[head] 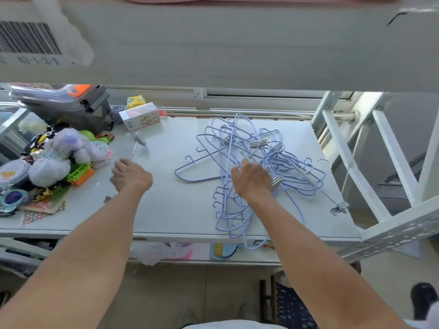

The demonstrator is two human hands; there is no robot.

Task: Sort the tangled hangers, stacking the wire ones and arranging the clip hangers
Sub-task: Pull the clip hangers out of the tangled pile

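A tangled heap of pale blue wire hangers (240,176) lies on the white shelf (171,210). The right hand (253,180) rests on it, fingers spread; the left hand (130,175) hovers apart.

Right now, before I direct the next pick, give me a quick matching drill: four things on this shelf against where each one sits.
Things:
1. right hand
2. left hand
3. hanger clip
4. grey toolbox

Places:
A. far left corner
B. bare middle of the shelf
C. on the blue wire hangers
D. right front edge

Pairs: 1-C, 2-B, 3-D, 4-A
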